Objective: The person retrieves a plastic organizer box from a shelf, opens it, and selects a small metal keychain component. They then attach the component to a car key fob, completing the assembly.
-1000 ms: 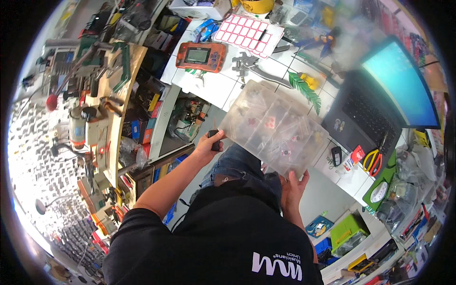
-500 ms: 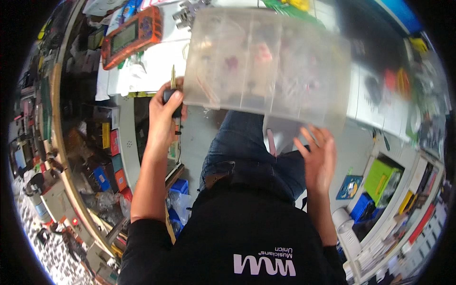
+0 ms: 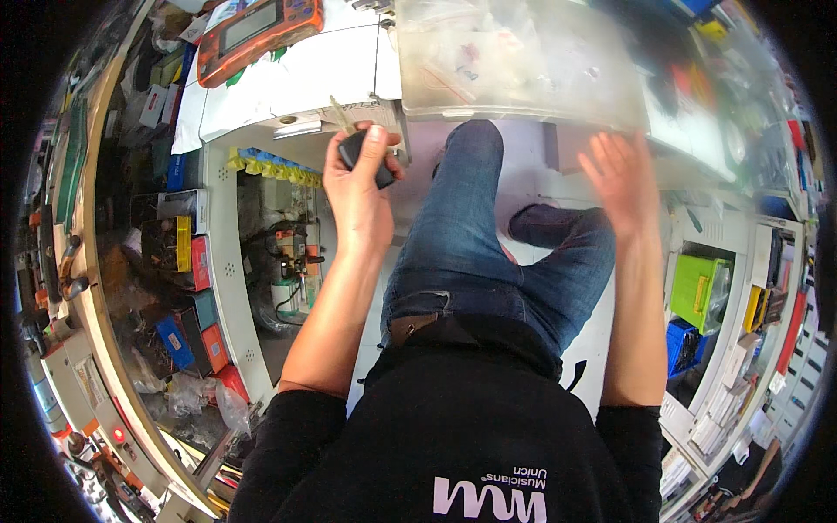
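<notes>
My left hand (image 3: 357,196) is closed around a car key (image 3: 352,150) with a black head, its blade pointing up and to the left. On the white bench at the top lies a translucent plastic compartment box (image 3: 523,112) with small items inside, blurred. My right hand (image 3: 626,192) is raised close to the box's front right corner, fingers stretched out and slightly smeared by motion. Whether its fingertips touch the box I cannot tell.
An orange handheld device with a screen (image 3: 253,39) rests on the bench at the upper left. Shelves with a red bin (image 3: 200,263) and a blue bin (image 3: 176,340) stand to the left. A green box (image 3: 695,296) sits in the right-hand cabinet.
The plastic box has moved up and slightly right in the picture, away from me. My left hand, still holding the key, appears further right. My right hand has risen toward the box's right side.
</notes>
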`<action>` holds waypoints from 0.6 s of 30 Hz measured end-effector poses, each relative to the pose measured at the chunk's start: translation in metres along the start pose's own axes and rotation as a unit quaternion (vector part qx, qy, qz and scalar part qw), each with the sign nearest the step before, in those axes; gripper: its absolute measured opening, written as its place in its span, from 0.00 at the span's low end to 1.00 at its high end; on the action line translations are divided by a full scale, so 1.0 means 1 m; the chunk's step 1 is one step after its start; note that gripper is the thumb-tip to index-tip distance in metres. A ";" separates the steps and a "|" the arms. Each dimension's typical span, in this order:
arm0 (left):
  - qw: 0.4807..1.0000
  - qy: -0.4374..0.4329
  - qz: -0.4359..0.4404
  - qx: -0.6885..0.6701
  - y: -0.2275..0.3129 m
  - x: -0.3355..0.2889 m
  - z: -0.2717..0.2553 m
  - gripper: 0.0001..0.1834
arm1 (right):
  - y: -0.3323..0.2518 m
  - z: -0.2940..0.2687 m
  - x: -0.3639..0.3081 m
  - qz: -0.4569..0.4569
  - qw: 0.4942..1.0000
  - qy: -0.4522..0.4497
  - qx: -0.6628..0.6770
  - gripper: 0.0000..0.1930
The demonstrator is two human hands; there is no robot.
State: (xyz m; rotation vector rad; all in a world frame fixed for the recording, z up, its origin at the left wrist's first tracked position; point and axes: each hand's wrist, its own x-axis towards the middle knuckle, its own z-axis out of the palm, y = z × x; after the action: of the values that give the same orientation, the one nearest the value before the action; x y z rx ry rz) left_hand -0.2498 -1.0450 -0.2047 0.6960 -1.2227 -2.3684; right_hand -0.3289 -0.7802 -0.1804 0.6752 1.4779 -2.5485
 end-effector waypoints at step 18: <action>0.983 0.158 -0.090 -0.033 -0.019 -0.009 0.076 0.18 | -0.009 0.009 0.014 0.103 0.991 0.009 0.088 0.12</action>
State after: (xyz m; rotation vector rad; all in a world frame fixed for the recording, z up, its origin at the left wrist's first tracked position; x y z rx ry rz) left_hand -0.2892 -0.9812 -0.1810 1.1512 -0.9762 -2.3102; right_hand -0.3476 -0.7814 -0.1755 0.8303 1.1290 -2.5361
